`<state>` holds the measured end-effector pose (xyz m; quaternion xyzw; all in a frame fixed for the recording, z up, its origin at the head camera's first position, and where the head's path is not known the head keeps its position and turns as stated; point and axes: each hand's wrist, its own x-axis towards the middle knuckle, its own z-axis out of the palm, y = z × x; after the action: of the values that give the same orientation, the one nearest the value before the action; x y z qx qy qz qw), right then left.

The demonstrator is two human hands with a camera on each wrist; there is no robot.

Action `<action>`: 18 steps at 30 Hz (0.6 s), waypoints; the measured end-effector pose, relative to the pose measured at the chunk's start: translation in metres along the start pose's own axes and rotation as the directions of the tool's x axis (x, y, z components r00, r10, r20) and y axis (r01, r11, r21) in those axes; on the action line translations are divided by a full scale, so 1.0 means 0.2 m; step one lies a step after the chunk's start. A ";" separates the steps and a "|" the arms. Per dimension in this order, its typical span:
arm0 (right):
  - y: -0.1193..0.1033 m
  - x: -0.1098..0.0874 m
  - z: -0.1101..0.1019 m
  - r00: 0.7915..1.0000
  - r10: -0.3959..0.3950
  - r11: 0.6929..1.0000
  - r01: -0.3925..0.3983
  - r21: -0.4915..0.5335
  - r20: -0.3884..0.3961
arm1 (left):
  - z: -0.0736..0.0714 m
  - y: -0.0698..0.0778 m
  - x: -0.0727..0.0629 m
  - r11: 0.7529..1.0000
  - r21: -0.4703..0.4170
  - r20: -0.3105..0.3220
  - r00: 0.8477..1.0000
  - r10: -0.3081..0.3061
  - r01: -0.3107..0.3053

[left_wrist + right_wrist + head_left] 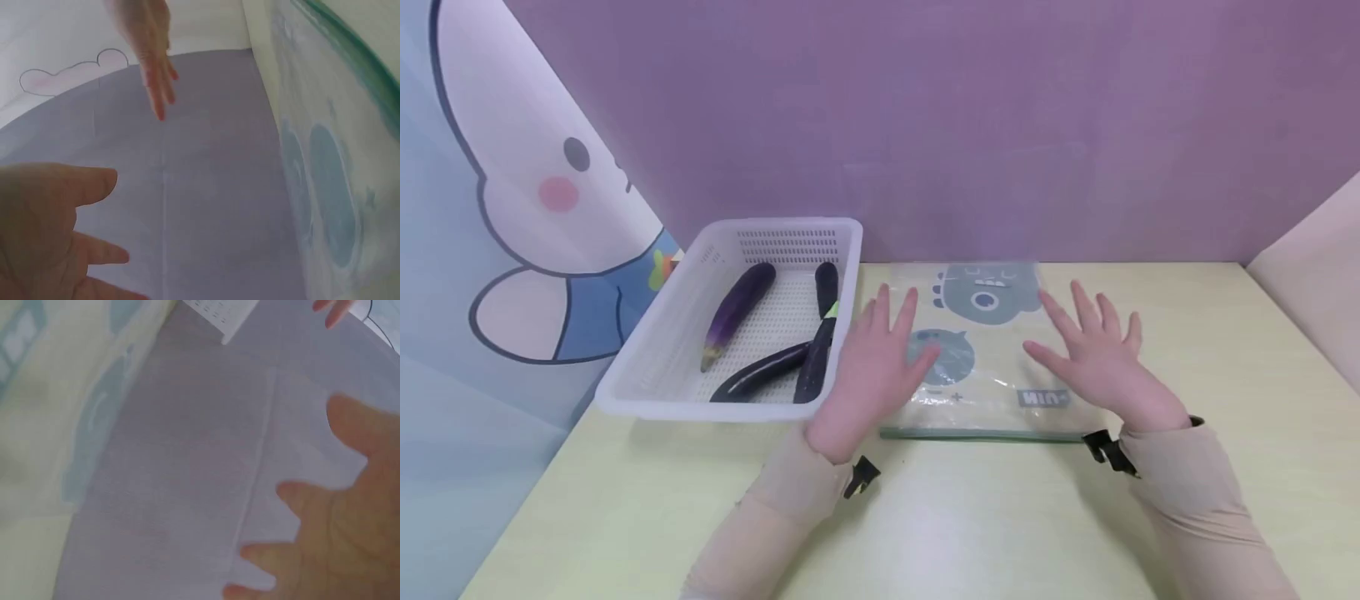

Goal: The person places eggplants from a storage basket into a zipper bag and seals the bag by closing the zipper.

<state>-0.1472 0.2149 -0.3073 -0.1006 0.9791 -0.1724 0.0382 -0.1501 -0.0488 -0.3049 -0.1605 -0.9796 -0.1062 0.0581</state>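
Observation:
A clear zip bag (992, 354) printed with grey-blue cartoon monsters lies flat on the table, its green zip edge toward me. My left hand (883, 358) hovers over the bag's left side with fingers spread, beside the basket. Above the bag's right edge is my right hand (1090, 358), its fingers also spread and holding nothing. In the left wrist view the bag (334, 194) stands off to the right of the left hand (44, 231). Several eggplants lie in the white basket (692, 409): a purple one (739, 312) at left and darker ones (763, 372) at right.
The basket stands on the left of the pale wooden table (970, 517), close to the left hand. A purple backdrop (925, 125) rises behind the table's back edge, with a cartoon-printed sheet (602, 317) at left and a pale wall (1315, 275) at right.

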 end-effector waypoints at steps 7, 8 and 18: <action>0.04 -0.03 0.07 0.975 -0.132 0.990 0.119 0.078 0.180 | 0.03 0.03 -0.04 0.993 -0.093 0.173 0.981 0.092 -0.076; 0.04 -0.03 0.08 0.971 -0.142 0.987 0.125 0.098 0.191 | 0.04 0.03 -0.04 0.992 -0.096 0.192 0.976 0.103 -0.086; 0.04 -0.04 0.12 0.965 -0.162 0.975 0.124 0.186 0.207 | 0.11 0.03 -0.05 0.993 -0.034 0.253 0.960 0.116 -0.111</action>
<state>-0.1389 0.2154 -0.3321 -0.1861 0.9404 -0.2462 0.1427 -0.1407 -0.0412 -0.3271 -0.2292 -0.9670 -0.0908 -0.0638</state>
